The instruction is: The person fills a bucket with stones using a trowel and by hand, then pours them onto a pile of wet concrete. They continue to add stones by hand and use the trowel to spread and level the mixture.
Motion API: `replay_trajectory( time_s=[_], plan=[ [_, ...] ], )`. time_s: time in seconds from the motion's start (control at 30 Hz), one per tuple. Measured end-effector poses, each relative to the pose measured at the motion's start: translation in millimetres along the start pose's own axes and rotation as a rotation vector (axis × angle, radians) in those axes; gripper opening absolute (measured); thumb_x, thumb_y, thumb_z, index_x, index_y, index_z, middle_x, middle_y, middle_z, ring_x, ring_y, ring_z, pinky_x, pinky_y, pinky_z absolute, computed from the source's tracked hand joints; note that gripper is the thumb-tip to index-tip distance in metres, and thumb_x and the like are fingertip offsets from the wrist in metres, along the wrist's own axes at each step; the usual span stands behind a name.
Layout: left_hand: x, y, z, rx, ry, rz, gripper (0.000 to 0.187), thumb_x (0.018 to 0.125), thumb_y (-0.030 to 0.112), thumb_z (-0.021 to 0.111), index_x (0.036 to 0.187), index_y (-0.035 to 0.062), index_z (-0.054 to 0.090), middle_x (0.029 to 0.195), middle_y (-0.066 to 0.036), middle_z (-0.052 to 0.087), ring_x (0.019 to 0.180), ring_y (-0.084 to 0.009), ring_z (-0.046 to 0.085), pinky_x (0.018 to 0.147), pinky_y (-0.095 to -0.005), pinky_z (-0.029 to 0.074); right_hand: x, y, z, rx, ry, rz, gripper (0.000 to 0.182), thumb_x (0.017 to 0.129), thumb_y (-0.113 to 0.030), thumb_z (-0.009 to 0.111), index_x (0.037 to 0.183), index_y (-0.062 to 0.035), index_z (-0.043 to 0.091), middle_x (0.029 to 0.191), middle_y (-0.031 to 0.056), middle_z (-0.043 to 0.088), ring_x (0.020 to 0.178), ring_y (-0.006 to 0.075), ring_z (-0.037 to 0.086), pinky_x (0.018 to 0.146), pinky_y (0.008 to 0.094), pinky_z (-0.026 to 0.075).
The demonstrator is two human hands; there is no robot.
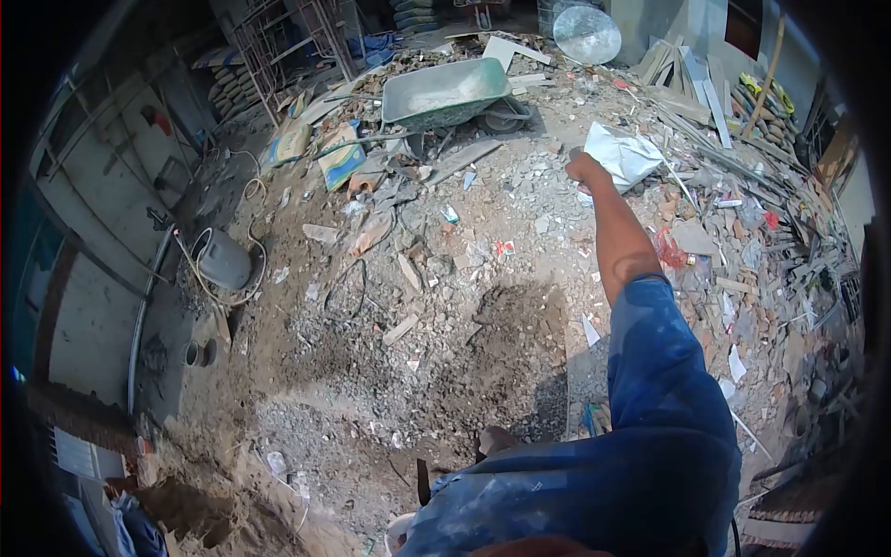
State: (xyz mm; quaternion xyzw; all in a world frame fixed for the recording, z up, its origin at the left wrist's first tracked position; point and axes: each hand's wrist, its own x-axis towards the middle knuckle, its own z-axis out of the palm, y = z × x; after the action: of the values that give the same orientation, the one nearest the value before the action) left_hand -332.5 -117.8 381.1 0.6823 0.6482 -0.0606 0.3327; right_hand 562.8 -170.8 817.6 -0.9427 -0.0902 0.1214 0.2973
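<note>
My right arm, in a blue sleeve, reaches far forward over the rubble. At its end my right hand [583, 169] is closed at the left edge of a crumpled white plastic sack [626, 156]. The sack bulges out to the right of the hand, over broken stones and scraps. Of my left hand nothing shows. A foot [497, 440] peeks out below my blue shirt, beside a dark patch of damp soil [515, 343].
A wheelbarrow [445, 97] stands ahead among rubble and printed cement bags [342, 156]. At left are a grey bucket [223, 260] with a hose and a wall. Planks [707, 97] and mixed debris line the right side. A round pale disc [587, 35] stands at the back.
</note>
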Motion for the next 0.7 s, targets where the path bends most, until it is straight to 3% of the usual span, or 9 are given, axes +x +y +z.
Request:
replay_trajectory(
  time_s=[0.07,0.17,0.3,0.4,0.47,0.5,0.53,0.6,0.7],
  plan=[
    [-1,-5,-1,0.023,0.012,0.032,0.033,0.073,0.034,0.060,0.078,0.0018,0.066,0.079,-0.016,0.066,0.077,-0.0310,0.062,0.070,-0.0453,0.044,-3,35,57,-0.046,-0.090,0.019,0.051,0.081,-0.011,0.047,0.132,-0.0071,0.042,0.107,0.0176,0.063,0.073,0.0276,0.065,0.052,0.0350,0.051],
    [-1,-8,-2,0.106,0.031,0.101,0.033,0.073,0.034,0.060,0.078,0.0022,0.066,0.079,-0.016,0.066,0.078,-0.0310,0.062,0.070,-0.0454,0.044,-24,109,166,0.048,-0.330,0.174,0.030,0.078,-0.010,0.052,0.105,-0.0025,0.061,0.105,0.0164,0.063,0.074,0.0269,0.064,0.052,0.0370,0.052],
    [-1,-2,-5,0.383,0.092,0.311,0.032,0.073,0.034,0.060,0.078,0.0027,0.066,0.079,-0.015,0.066,0.078,-0.0310,0.062,0.070,-0.0455,0.044,-98,225,313,0.026,-0.536,0.322,0.027,0.079,-0.019,0.059,0.104,-0.0085,0.060,0.104,0.0073,0.061,0.084,0.0210,0.059,0.061,0.0323,0.054],
    [14,-14,-5,0.221,0.533,1.010,0.023,0.075,0.031,0.060,0.080,0.0091,0.065,0.084,-0.014,0.067,0.081,-0.0315,0.062,0.070,-0.0460,0.044,-184,303,356,0.279,-0.692,0.107,0.032,0.060,-0.008,0.076,0.090,-0.0081,0.064,0.097,0.0075,0.065,0.090,0.0192,0.060,0.074,0.0386,0.050],
    [21,-4,-8,-0.319,-0.105,0.193,0.020,0.077,0.030,0.059,0.086,0.0126,0.065,0.089,-0.013,0.067,0.084,-0.0319,0.062,0.072,-0.0458,0.043,-206,283,364,-0.613,-1.043,-0.068,0.030,0.061,-0.020,0.073,0.087,-0.0069,0.067,0.088,0.0130,0.066,0.082,0.0244,0.063,0.070,0.0401,0.050],
    [20,1,-11,-0.438,-0.205,-0.236,0.019,0.078,0.029,0.059,0.089,0.0144,0.065,0.091,-0.012,0.067,0.086,-0.0321,0.062,0.073,-0.0457,0.043,-208,307,381,-0.580,-1.177,-0.371,0.033,0.060,-0.025,0.073,0.088,-0.0071,0.067,0.086,0.0149,0.066,0.078,0.0269,0.063,0.068,0.0415,0.050],
    [23,5,-9,-0.159,-0.200,-0.031,0.020,0.078,0.028,0.058,0.090,0.0140,0.065,0.091,-0.012,0.068,0.086,-0.0318,0.062,0.074,-0.0449,0.043,-209,349,412,-0.534,-1.295,-0.679,0.037,0.059,-0.029,0.072,0.089,-0.0072,0.068,0.085,0.0167,0.066,0.073,0.0293,0.063,0.066,0.0428,0.050],
    [25,5,-3,0.481,-0.011,0.341,0.021,0.079,0.027,0.058,0.092,0.0131,0.065,0.092,-0.011,0.068,0.087,-0.0312,0.062,0.075,-0.0433,0.042,-233,355,405,-0.571,-1.270,-0.649,0.038,0.059,-0.029,0.072,0.090,-0.0072,0.068,0.086,0.0167,0.067,0.074,0.0295,0.064,0.066,0.0432,0.050],
    [27,-1,-5,0.439,0.061,0.479,0.023,0.081,0.026,0.057,0.099,0.0133,0.064,0.095,-0.011,0.068,0.091,-0.0293,0.062,0.078,-0.0422,0.040,-275,343,374,-0.687,-1.191,-0.578,0.042,0.057,-0.028,0.073,0.093,-0.0074,0.068,0.089,0.0169,0.067,0.076,0.0301,0.064,0.066,0.0443,0.050]
  ],
)
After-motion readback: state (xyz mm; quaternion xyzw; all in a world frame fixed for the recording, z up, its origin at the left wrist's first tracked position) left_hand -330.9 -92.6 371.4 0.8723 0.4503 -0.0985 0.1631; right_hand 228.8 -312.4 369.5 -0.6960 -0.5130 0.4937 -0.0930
